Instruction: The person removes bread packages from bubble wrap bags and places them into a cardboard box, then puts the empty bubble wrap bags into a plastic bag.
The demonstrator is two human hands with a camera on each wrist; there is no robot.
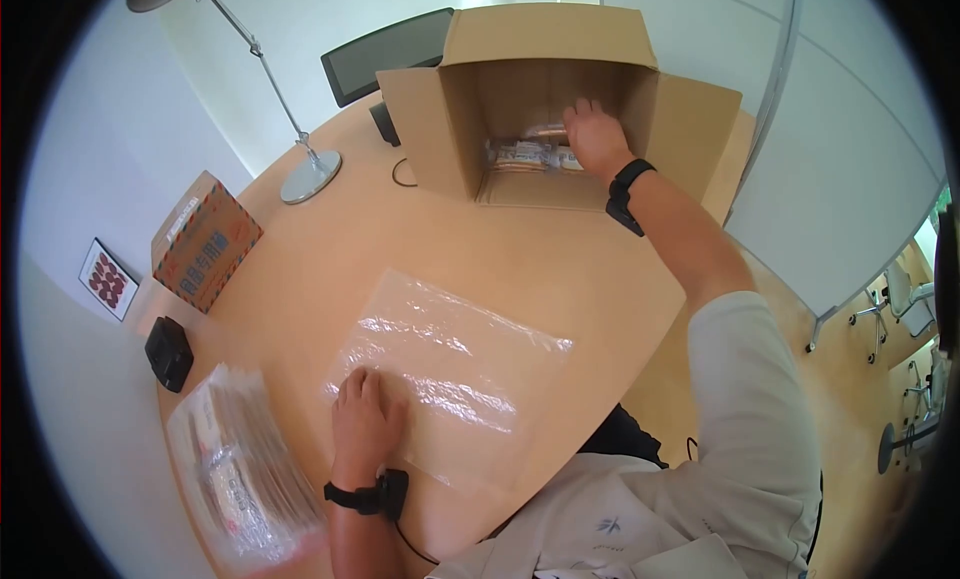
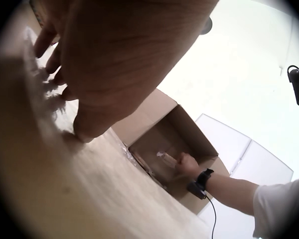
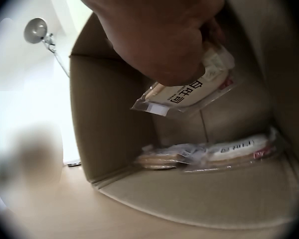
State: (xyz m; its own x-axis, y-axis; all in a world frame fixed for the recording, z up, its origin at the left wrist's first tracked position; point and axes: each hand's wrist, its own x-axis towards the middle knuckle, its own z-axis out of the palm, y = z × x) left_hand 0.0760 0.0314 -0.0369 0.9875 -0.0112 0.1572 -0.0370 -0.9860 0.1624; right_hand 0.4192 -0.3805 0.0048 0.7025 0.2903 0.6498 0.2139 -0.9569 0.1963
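Bread packet [image 3: 182, 94] gripped by the curled right hand [image 1: 597, 144], above other packets [image 3: 234, 152] inside the carton [image 1: 550, 37]; the left hand [image 1: 364, 429] rests relaxed on clear plastic [image 1: 455, 364].

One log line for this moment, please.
left hand: resting on clear plastic | right hand: gripping wrapped packet inside open box | other packets: lower in box
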